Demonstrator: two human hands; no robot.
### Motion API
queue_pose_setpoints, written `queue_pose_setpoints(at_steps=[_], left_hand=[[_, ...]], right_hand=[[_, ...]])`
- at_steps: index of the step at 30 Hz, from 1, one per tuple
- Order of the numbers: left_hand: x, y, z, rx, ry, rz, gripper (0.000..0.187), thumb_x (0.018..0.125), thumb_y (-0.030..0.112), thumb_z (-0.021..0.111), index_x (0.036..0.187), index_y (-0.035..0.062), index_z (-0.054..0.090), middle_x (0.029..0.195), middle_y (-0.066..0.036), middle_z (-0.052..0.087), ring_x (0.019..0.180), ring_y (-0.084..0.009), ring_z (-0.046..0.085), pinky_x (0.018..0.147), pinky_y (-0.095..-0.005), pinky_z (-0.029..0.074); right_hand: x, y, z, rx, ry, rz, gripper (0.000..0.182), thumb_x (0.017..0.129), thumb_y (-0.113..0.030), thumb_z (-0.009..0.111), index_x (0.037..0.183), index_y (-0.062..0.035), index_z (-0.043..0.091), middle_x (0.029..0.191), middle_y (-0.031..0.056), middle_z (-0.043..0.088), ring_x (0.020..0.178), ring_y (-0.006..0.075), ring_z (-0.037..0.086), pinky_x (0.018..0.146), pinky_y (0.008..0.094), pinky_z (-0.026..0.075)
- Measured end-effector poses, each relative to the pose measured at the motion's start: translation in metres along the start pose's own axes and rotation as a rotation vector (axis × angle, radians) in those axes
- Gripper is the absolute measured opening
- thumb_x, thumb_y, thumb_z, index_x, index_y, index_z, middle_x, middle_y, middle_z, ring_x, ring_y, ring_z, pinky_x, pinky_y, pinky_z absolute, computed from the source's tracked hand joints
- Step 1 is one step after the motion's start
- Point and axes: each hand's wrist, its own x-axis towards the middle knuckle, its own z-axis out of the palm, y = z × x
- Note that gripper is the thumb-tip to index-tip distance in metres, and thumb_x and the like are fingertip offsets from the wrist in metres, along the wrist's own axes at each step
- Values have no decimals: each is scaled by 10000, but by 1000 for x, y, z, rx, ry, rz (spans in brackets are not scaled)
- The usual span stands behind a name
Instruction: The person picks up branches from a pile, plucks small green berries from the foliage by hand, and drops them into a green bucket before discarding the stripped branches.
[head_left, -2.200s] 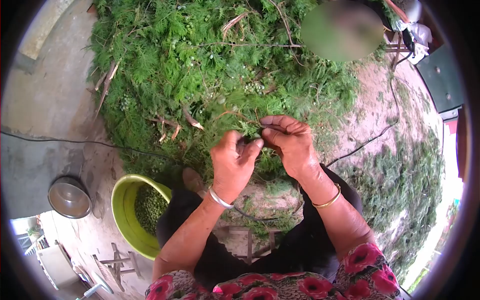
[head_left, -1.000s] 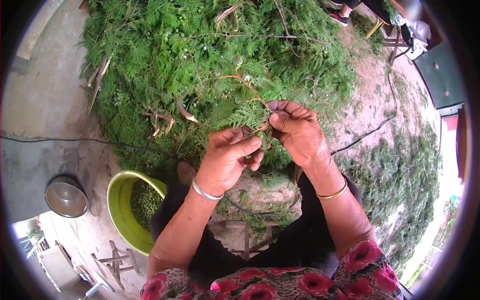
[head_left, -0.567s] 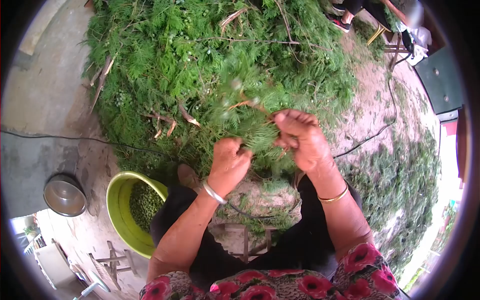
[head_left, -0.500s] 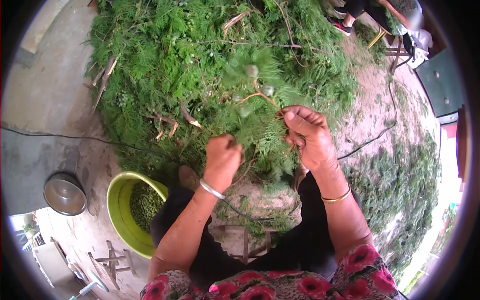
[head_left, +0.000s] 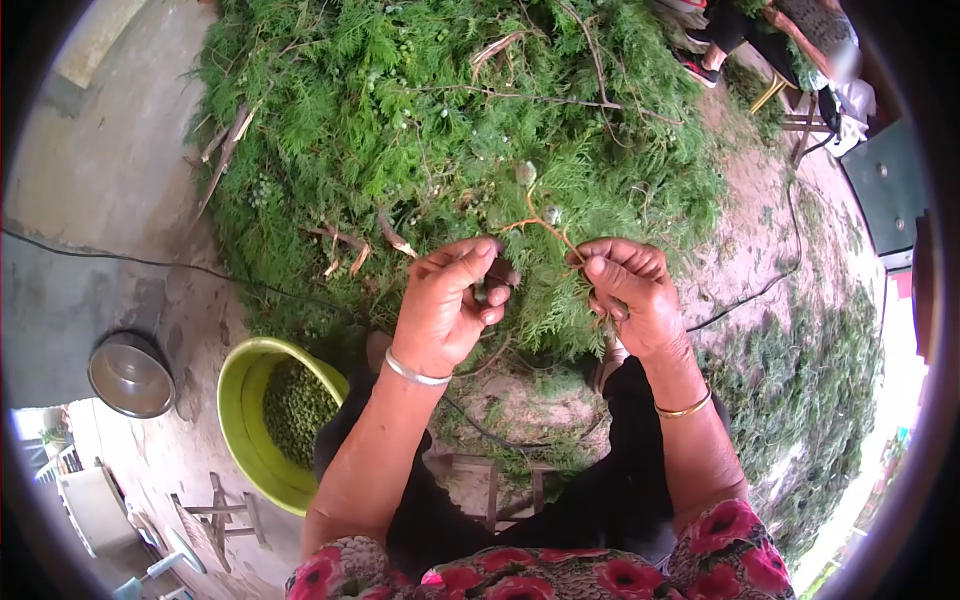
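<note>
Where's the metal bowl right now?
In the head view, the metal bowl sits on the floor at far left, just left of the green bucket.

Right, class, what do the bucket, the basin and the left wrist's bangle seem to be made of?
Bucket: probably plastic, smooth with soft sheen, coloured lime throughout.
Basin: metal, likely stainless steel, shiny, with grey reflections inside.
Bangle: polished, silvery metal, judging by its pale gleam; exact metal unclear.

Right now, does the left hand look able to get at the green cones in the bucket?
Probably yes: the left hand is near the bucket, whose open top shows the cones uncovered.
</note>
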Motion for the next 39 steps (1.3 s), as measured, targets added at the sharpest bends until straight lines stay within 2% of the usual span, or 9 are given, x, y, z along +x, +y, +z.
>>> queue_pose_setpoints(at_steps=[5,9,14,16,20,24,25,30,39], left_hand=[[2,1,-9,-109,-63,-113,56,861,146,641,879,94,626,736,-112,610,549,-157,514,449,-253,396],[4,6,-16,48,182,121,123,781,56,721,801,26,603,633,-37,563,473,-102,491,362,-206,312],[6,19,-20,209,500,339,129,836,106,663,780,28,578,653,-74,579,470,-116,492,360,-214,332],[8,39,-50,-169,305,276,121,878,140,605,866,26,564,736,-119,597,558,-160,524,429,-257,391],[-6,53,-27,-243,88,221,150,901,126,539,1013,26,550,831,-163,599,669,-223,539,521,-291,427],[-6,43,-31,-60,-134,311,162,875,185,619,891,23,626,698,-113,611,513,-163,541,417,-256,407],[-6,42,-27,103,-81,334,281,891,282,606,895,3,636,607,-83,571,456,-134,495,402,-250,388],[-11,33,-8,468,133,77,226,846,199,679,855,-19,619,589,-35,524,442,-93,478,334,-196,289],[-9,20,-15,79,10,-82,152,826,80,671,914,-16,593,688,-57,534,552,-138,510,418,-224,348]], right_hand=[[1,1,2,16,-98,43,143,859,-76,614,923,41,664,609,-12,535,470,48,376,454,216,322],[1,3,1,-42,-81,26,139,853,-84,624,896,41,670,588,-13,531,469,45,382,448,216,319],[-4,-1,-1,-36,-7,14,137,852,-103,640,865,28,674,578,-15,526,438,41,363,444,212,318],[-4,-7,-8,-9,-9,-29,138,854,-108,642,876,25,672,572,-18,521,424,40,341,447,212,323],[-6,-8,-7,11,24,0,143,862,-94,624,916,32,663,565,-23,509,422,42,324,451,221,323],[-7,-6,-7,-48,-33,-25,149,858,-95,630,918,36,671,576,-17,518,442,44,353,452,220,324],[-7,-6,-6,-72,-46,-34,149,856,-93,633,917,36,674,581,-14,525,452,45,371,452,218,326],[-6,-2,-3,-189,-85,-35,145,851,-88,641,914,36,679,596,-5,549,487,50,430,454,210,336],[-5,-1,-1,-258,-99,-24,141,853,-85,636,918,31,683,595,-8,553,499,50,459,455,203,350]])
